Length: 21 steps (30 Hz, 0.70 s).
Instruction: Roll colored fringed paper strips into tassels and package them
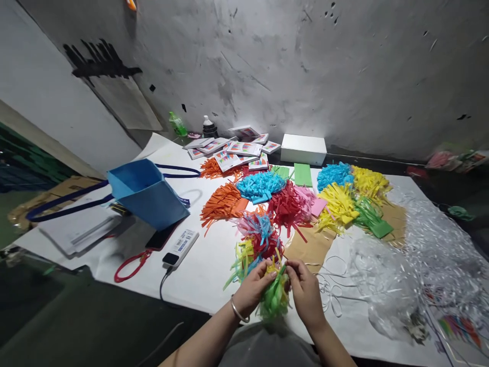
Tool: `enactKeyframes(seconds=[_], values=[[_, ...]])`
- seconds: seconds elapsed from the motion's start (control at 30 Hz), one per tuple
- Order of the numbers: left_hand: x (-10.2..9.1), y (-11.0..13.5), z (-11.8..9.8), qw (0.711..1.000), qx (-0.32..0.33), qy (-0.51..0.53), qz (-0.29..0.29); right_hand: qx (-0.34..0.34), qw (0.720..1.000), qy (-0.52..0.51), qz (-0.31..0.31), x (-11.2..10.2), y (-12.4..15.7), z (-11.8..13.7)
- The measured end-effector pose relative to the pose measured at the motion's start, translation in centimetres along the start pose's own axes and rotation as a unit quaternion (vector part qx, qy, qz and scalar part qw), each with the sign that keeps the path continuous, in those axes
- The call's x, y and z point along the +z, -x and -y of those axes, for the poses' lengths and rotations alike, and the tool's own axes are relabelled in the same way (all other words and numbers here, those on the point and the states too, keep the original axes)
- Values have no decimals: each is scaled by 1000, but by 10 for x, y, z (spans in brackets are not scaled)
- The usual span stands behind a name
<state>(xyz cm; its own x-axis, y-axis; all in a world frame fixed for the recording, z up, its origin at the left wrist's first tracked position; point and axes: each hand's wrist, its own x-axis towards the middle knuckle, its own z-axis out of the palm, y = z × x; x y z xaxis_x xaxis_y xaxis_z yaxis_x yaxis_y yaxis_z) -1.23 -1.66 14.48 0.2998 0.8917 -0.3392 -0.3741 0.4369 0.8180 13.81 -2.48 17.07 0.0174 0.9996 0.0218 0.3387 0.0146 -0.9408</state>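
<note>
Two bare hands meet low in the middle of the table [214, 278], with a green tassel [275, 300] between them, close to the person's body. Thumb and fingers of the left hand [250, 288] pinch the tassel near its top, probably to steady it so the strips hang downward. Thumb and forefinger of the right hand [305, 290] are pressed together at its narrow tip, seemingly pinching it; whether thread lies between them I cannot tell.

Taking the green tassel as the centre of a clock, a mixed-colour bunch [263, 237] lies just beyond at 12 o'clock, near enough to suggest it is wanted close by. Red strips [284, 204] lie farther off at 12, orange strips [223, 201] at 11, yellow strips [338, 204] at 1 and a green fan [370, 216] at 2, perhaps grouped so each colour is easy to find. White string [334, 293] lies loose at 3, handy for the right hand, with clear plastic [382, 280] beyond it. The blue bag [148, 191] and white power strip [181, 247] sit at 10, presumably off the working spot. Flat packets [244, 149] are heaped far off at 12.
</note>
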Motion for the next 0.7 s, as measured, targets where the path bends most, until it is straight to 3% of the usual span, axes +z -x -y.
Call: enactKeyframes(seconds=[0.27,0.37,0.5,0.6,0.7], values=[[14,6,-1,1000,18,-24,-7,-15,999,-24,25,0,5,0],[22,13,0,1000,-16,20,-12,14,998,-59,20,-5,7,1],[31,21,4,994,-69,82,25,56,985,-165,14,-17,13,8],[26,19,8,997,-58,45,-3,61,975,-212,36,-26,20,12],[16,14,8,997,-6,-45,-60,73,977,-194,43,-32,26,10]])
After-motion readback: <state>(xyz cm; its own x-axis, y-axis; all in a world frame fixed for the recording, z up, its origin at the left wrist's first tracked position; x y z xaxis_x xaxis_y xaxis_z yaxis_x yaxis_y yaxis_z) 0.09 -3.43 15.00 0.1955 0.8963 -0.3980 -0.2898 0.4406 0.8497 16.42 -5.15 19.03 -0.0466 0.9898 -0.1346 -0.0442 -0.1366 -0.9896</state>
